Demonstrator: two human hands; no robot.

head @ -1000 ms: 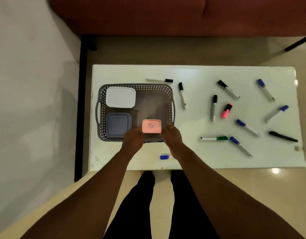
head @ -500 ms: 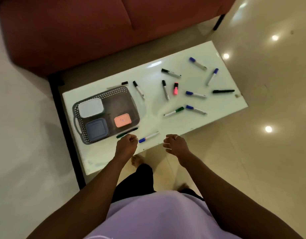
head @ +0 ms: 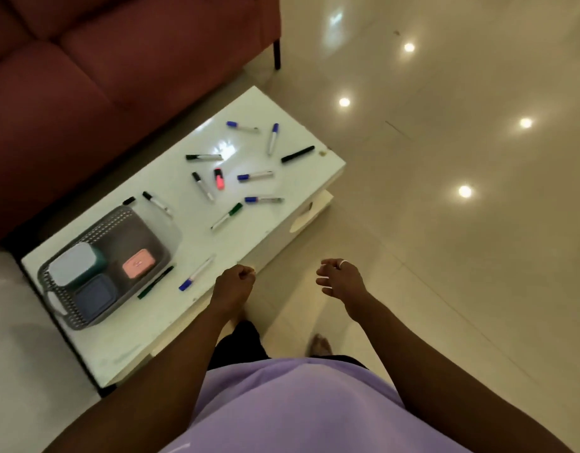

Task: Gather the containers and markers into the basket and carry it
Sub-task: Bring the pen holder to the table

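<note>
Basket [head: 73, 323] holds white box [head: 72, 263], blue box [head: 95, 295], pink box [head: 138, 268], label unreadable, left hand [head: 233, 284] fisted empty, right hand [head: 342, 281] slack

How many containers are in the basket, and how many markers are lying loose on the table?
Containers in the basket: 3 (white-lidded one, blue-grey one, pink one)
Markers on the table: 13, counting the pink highlighter and the dark pen beside the basket
Total: 16
</note>
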